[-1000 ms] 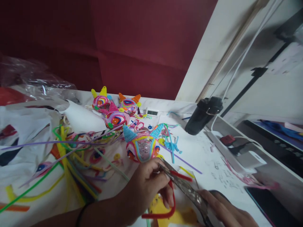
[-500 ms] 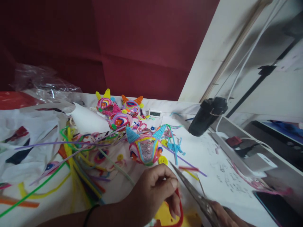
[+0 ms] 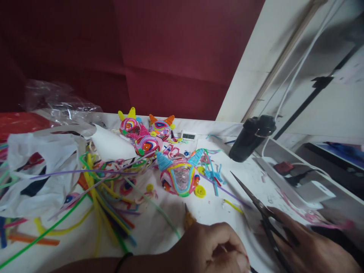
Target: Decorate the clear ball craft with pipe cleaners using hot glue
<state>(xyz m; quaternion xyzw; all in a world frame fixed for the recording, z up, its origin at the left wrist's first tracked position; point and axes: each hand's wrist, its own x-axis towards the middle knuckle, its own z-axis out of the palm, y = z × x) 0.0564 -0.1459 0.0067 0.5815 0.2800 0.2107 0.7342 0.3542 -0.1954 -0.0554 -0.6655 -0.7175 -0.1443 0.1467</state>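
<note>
My left hand (image 3: 216, 248) is closed at the bottom middle, fingertips pressed together. A sliver of red shows at its fingertips, but what they hold is mostly hidden. My right hand (image 3: 315, 239) grips a pair of metal scissors (image 3: 259, 206) by the handles, its blades together and pointing up and left, apart from the left hand. Beyond the left hand stands a colourful mask-like animal head (image 3: 182, 178) with blue horns and a clear front. A yellow coil (image 3: 200, 191) lies beside it. A dark-tipped, tan pointed thing (image 3: 188, 218) pokes out behind the left hand.
Several similar heads (image 3: 149, 144) stand at the back near a small digital display (image 3: 189, 135). Loose pipe cleaners (image 3: 105, 204) and a white bag (image 3: 42, 178) cover the left side. At right are a black bottle (image 3: 251, 138) and a power strip (image 3: 284, 178).
The scissors have moved right and up, away from my left hand. My left hand has moved right and down; the red loop and yellow piece around its fingers are now almost out of sight.
</note>
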